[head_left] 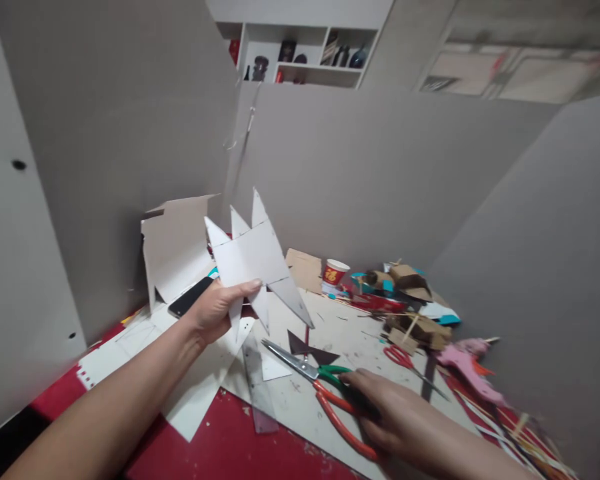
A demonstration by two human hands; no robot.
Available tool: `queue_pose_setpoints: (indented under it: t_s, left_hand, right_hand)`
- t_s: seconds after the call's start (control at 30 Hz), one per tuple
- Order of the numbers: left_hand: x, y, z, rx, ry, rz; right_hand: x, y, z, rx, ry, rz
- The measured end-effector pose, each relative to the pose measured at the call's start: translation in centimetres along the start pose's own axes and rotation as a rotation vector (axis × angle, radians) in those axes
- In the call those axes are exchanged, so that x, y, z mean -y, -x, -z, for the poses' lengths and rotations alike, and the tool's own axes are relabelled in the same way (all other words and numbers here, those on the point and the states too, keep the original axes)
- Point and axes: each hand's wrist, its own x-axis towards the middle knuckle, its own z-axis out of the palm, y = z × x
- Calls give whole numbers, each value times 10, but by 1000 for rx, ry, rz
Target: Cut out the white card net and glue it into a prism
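- White card piece (247, 253): flat, matte panel with three pointed tabs along the top edge and three points along the lower edge; dark, broken marking lines cross the bases of the points; small dark marks sit near several tips.
- Location: raised above the counter (200, 447), left of centre, tilted, in the left hand (215, 310).
- Left fingers: clamped on the card piece; thumb flat on the front face, remaining fingers largely hidden.
- Right hand (393, 410): fingers closed around the scissors (293, 360), which have one green and one orange handle; the blades point toward the area below the card piece; their exact gap cannot be told.
- Obscured: left hand covers part of the phone (193, 297); right hand hides part of the handles; both forearms are cut off by the frame; blur softens the clutter (410, 290) at right.
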Motion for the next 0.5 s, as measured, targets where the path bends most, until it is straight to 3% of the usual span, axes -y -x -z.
queue_pose_setpoints:
  t_s: [0.17,0.3,0.5]
  left_hand:
    - [-7,3,1,94,-7,5]
    - [-12,7,2,153,-18,27]
    - [-17,11,7,257,-40,-17]
  right_hand:
    - [0,-6,-5,21,78,-98]
    - [0,1,-3,-15,66,-84]
    - [5,35,11,-173,-192,-41]
